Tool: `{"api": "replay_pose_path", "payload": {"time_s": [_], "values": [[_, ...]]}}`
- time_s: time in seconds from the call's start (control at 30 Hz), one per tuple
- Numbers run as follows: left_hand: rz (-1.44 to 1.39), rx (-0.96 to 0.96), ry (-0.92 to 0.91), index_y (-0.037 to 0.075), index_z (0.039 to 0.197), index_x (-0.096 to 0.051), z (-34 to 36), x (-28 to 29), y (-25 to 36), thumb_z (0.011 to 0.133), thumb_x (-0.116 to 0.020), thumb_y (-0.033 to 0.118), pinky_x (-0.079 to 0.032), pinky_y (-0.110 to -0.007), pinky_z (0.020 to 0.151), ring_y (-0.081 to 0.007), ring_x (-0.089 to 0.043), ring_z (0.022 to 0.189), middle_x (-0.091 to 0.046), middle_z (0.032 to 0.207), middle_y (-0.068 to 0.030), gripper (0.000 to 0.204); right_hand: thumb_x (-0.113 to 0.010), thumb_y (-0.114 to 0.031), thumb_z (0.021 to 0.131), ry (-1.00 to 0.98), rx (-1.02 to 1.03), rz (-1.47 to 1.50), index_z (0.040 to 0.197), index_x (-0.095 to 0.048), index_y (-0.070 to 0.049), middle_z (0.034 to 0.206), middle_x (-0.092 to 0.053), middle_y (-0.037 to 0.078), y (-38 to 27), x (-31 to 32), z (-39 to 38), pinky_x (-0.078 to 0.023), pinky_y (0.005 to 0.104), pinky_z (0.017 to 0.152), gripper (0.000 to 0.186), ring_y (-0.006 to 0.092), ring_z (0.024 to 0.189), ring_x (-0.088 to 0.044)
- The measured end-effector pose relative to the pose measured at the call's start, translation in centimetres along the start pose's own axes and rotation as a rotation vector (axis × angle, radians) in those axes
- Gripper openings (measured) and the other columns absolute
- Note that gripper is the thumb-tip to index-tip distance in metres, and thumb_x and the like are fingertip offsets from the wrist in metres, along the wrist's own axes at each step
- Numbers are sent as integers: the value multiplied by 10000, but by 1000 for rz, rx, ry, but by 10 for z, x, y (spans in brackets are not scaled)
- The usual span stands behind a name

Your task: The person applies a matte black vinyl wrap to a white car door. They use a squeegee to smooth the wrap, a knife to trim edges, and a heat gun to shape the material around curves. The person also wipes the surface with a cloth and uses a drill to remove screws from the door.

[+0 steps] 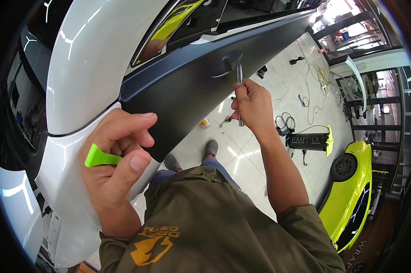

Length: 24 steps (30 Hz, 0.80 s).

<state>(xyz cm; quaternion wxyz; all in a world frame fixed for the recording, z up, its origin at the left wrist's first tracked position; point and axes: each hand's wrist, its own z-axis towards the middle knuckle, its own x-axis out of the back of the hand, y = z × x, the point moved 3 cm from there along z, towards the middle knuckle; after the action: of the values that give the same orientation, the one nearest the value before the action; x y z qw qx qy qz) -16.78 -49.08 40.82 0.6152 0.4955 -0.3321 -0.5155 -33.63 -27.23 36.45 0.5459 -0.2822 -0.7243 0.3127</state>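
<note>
White car dominates my head feed, running from 8 o'clock round to 1; glossy bodywork, strip-light reflections on it. Second car, yellow-green, sits at 4 o'clock, well apart, one dark wheel visible to me. Matte dark door, part of the white car, spans 10 to 1 o'clock, narrowing toward its far end. Wearer's olive shirt at 6 o'clock, orange print on the front. Pale yellow hose lies in loose loops at 2 o'clock. Black cylinder at 3 o'clock, on its side, a yellow-green piece at its right end.

Left hand, between 8 and 9 o'clock, near the door's closest edge: half open, fingers bent, thumb raised. Right hand, 2 o'clock: closed, thumb and fingers wrapped round a tool.

Door handle, same dark finish, just past 12 o'clock. Slim silver tool in the right hand points to 12 o'clock, upper end beside the handle's right end; whether it touches, I cannot tell. Lime-green piece, flat and bent, tucked in the left hand, jutting toward 9 o'clock; its inner end is hidden from me.
</note>
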Motion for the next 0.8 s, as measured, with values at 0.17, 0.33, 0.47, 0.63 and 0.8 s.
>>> {"api": "replay_pose_path", "payload": {"time_s": [0.17,0.33,0.47,0.63,0.8], "values": [[-7,-16,0,-60,1096,-637,1,-1,1,810,-707,211,-299,-168,553,-57,-453,637,-556,845,-87,399,-470,-206,942,-27,-53,62,967,-634,42,570,-574,62,1,-1,-1,-432,263,424,298,127,415,-556],[-12,-9,15,-58,1091,-642,2,-2,1,806,-711,212,-276,-168,538,-41,-406,595,-558,841,-85,399,-468,-200,934,-36,-74,101,964,-622,48,571,-570,63,-5,-3,-4,-427,262,418,294,128,414,-550],[-16,-10,6,-54,1087,-646,4,-1,1,796,-717,210,-264,-169,527,-32,-378,570,-562,846,-88,399,-471,-185,926,-54,-102,172,943,-613,47,578,-568,72,-6,-6,-6,-429,268,409,273,139,407,-542],[-18,0,8,-51,1081,-651,3,-2,1,781,-720,201,-261,-171,524,-34,-376,567,-566,850,-92,398,-474,-173,920,-83,-147,306,931,-601,45,608,-567,92,-4,-11,-7,-442,287,398,252,158,411,-537],[-14,-27,18,-54,1085,-649,2,-2,-2,778,-716,192,-273,-178,539,-41,-372,559,-567,852,-95,398,-468,-175,931,-130,-211,423,993,-574,54,637,-561,93,-4,-17,-10,-459,288,416,260,168,428,-543]]}}
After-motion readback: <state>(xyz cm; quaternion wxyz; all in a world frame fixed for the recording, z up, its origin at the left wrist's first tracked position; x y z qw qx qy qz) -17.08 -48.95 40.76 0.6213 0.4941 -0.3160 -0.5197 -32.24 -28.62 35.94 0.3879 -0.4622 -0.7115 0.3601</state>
